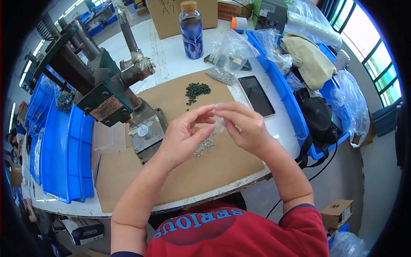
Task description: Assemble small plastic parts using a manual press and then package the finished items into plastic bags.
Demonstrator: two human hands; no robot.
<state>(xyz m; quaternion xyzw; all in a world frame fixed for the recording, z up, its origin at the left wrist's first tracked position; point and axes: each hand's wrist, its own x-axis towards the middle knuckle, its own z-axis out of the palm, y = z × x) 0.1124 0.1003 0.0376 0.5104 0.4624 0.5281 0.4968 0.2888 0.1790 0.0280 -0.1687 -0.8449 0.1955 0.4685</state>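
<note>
Over the middle of the brown board, my left hand (186,135) and my right hand (248,127) meet at a small, translucent plastic piece (219,123). The right fingers pinch it from the right. The left fingers are curled, with index finger and thumb at its left edge. Whether it is a small bag or a moulded part is hard to make out. Beyond the hands lies a pile of small dark green parts (197,90). A pile of small silvery parts (204,147) sits under them, partly hidden by my left hand.
A green manual press (107,100) with a round metal piece (143,130) on its base stands left. Blue bins (68,158) flank it. Behind are a bottle (191,34) and a bag of small parts (221,76). A phone (257,96) and blue tray (295,118) lie right.
</note>
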